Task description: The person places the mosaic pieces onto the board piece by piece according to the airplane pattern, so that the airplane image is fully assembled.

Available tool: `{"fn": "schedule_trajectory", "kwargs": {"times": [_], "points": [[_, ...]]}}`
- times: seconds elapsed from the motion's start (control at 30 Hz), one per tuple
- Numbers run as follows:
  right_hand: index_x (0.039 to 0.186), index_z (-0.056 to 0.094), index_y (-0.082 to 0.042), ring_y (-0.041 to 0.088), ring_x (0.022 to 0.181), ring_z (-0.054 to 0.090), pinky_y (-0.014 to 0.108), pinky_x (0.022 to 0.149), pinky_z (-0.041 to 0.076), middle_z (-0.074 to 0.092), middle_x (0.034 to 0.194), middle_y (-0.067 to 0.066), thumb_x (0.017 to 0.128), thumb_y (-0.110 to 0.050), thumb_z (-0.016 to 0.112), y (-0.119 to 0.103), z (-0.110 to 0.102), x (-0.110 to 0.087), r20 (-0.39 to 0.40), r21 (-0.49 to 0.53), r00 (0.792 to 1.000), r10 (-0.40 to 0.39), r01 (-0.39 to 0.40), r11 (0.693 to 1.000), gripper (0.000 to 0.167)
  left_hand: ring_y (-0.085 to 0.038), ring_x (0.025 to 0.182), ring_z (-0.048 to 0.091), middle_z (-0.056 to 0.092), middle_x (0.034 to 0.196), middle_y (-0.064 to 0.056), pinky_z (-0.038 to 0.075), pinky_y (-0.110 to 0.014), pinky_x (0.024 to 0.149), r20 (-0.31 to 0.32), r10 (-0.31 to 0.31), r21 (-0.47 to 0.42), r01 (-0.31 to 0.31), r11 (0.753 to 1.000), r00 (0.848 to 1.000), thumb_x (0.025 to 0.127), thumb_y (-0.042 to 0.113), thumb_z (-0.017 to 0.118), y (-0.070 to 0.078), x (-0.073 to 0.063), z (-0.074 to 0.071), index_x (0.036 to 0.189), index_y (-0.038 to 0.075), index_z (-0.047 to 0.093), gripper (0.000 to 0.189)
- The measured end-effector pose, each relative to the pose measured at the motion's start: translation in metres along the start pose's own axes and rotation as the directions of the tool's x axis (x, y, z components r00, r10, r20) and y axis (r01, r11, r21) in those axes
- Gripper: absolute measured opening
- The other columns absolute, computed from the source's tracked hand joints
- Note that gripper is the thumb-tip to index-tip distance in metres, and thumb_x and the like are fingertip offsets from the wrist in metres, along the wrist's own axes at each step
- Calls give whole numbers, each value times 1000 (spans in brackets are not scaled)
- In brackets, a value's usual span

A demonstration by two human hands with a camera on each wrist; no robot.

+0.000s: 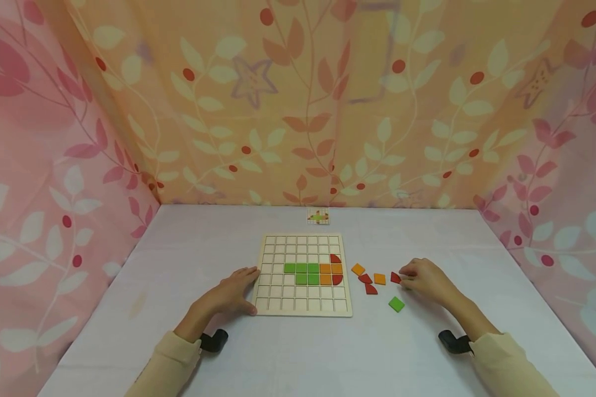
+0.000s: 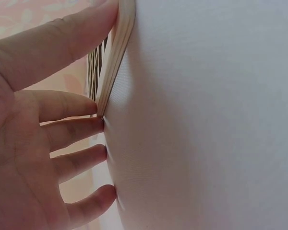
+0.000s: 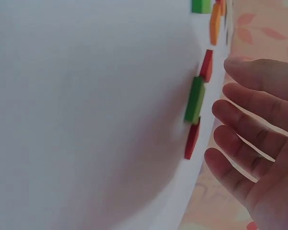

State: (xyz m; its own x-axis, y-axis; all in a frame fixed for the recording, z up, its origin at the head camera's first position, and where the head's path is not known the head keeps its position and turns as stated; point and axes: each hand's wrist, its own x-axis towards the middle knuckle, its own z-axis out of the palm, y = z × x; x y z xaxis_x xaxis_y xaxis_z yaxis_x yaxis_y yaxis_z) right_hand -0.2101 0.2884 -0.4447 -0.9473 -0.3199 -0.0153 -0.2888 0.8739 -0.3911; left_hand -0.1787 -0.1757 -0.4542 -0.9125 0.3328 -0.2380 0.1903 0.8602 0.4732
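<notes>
A square wooden grid board [image 1: 273, 304] lies on the table with green, orange and red pieces set in its right half. My left hand [image 1: 232, 289] rests at the board's left edge; its thumb [image 2: 62, 45] touches the near corner, and its fingers are extended and spread along the side. To the right of the board, my right hand [image 1: 424, 280] has its fingertips right at a red quarter-round piece [image 1: 395, 278]. The right wrist view shows those fingers [image 3: 240, 115] apart and slightly bent, beside a green square [image 3: 196, 100] and red pieces [image 3: 193, 140].
Between board and right hand lie orange squares [image 1: 379, 279] and other red quarter-rounds [image 1: 371, 289]. A green square [image 1: 396, 304] lies nearer me. Behind the board is a small pattern card [image 1: 318, 216]. Patterned curtains [image 1: 298, 110] enclose the white table [image 1: 298, 358] at the back and sides.
</notes>
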Motion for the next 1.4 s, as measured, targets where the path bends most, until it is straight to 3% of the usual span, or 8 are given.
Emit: {"fn": "schedule_trajectory", "kwargs": {"times": [0.27, 0.67, 1.4], "points": [[97, 74, 1, 20, 81, 54, 39, 75, 51, 67, 90, 8, 78, -9, 76, 12, 1, -11, 17, -38, 1000, 20, -20, 999, 21, -41, 145, 27, 35, 156, -19, 26, -62, 113, -3, 4, 4, -4, 1000, 1000, 70, 21, 86, 2, -1, -1, 146, -2, 39, 93], [97, 75, 0, 29, 91, 57, 52, 86, 52, 67, 98, 14, 79, -7, 76, 14, 4, -14, -3, -80, 999, 42, -43, 996, 20, -41, 146, 25, 33, 157, -18, 25, -64, 113, 3, 1, -4, -1, 1000, 1000, 71, 21, 86, 0, -1, -1, 148, -1, 37, 94], [96, 75, 0, 24, 86, 57, 48, 82, 54, 69, 90, 8, 78, -7, 76, 11, 4, -11, 18, -73, 998, 67, -66, 995, 19, -40, 146, 25, 33, 157, -17, 25, -63, 113, -4, 4, -4, -4, 1000, 1000, 70, 21, 86, -1, -1, -1, 148, 0, 37, 94]]}}
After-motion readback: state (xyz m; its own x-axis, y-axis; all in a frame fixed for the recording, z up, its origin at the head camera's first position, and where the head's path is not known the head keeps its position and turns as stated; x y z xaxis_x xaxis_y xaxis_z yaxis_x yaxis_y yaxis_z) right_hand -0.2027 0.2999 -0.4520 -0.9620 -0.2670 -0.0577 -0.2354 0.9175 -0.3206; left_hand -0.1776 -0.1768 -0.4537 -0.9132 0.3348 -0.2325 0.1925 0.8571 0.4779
